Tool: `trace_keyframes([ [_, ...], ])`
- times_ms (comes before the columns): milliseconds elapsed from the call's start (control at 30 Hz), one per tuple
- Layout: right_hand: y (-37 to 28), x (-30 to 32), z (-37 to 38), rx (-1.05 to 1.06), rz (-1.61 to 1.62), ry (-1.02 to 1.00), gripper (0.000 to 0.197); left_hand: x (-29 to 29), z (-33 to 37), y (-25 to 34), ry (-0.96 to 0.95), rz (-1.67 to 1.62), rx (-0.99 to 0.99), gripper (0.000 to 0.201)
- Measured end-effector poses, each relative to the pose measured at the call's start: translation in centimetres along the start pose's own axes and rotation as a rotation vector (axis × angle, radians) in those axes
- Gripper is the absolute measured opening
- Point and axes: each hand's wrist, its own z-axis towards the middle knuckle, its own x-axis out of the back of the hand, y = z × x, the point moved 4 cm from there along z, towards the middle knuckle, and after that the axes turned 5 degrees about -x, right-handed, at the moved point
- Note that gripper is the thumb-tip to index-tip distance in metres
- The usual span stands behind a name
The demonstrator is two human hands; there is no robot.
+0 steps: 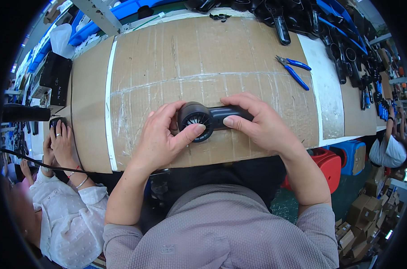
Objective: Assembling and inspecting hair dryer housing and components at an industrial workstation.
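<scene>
A black handheld fan (219, 117) lies sideways between my two hands, just above the cardboard-covered table. Its round head with radial blades is on the left, and its handle points right. My left hand (165, 132) wraps around the head, with the thumb across the bladed face. Around the handle, my right hand (257, 121) is closed, thumb in front and fingers behind. Part of the handle's far end is hidden by the right hand. Blue-handled cutting pliers (295, 71) rest on the cardboard (176, 58), beyond my right hand.
Small black pieces (219, 17) lie at the far edge. More black handheld devices (279, 24) are piled at the far right, beside blue bins. At left, a co-worker's hand (60, 139) touches a small black object near a black box (55, 83). Red stool (326, 168) lower right.
</scene>
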Motion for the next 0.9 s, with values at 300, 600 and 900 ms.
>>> trace_keyframes([
  [300, -0.3, 0.7, 0.0, 0.007, -0.166, -0.045, 0.032, -0.7, -1.0, -0.7, 0.042, 0.071, -0.155, 0.064],
  [600, 0.9, 0.1, -2.2, 0.259, -0.193, 0.139, 0.04, -1.8, -2.7, -0.5, 0.069, 0.212, -0.496, 0.08],
  [900, 1.5, 0.8, -1.7, 0.093, -0.067, 0.008, 0.04, -1.8, -3.1, -0.9, 0.022, 0.236, -0.465, 0.082],
])
